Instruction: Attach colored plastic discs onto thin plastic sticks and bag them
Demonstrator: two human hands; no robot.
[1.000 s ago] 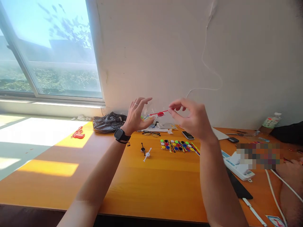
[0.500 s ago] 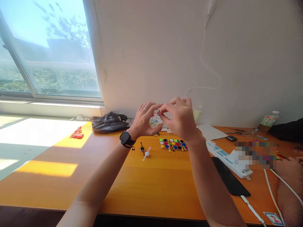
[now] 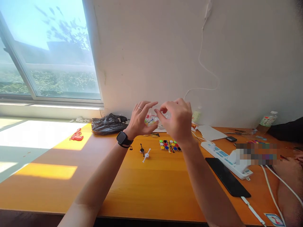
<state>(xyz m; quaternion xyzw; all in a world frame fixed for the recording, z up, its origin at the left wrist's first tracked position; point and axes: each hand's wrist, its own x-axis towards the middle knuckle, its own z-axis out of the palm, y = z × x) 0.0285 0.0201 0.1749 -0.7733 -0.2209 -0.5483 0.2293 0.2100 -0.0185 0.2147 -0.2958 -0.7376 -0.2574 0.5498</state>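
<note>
Head view: two hands raised close together above the table.
The left hand spreads thumb and forefinger, gripping nothing visible; the right hand curls, its grip impossible to tell. A red piece shows between them, held or behind, unclear. Colored discs sit in rows, probably for easy picking; black arrow and white arrow lie apart.

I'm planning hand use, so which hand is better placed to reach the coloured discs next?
Probably the right hand: the coloured discs show directly below it in this view, while the left hand is farther left. Whether the right hand holds something is unclear.
</note>
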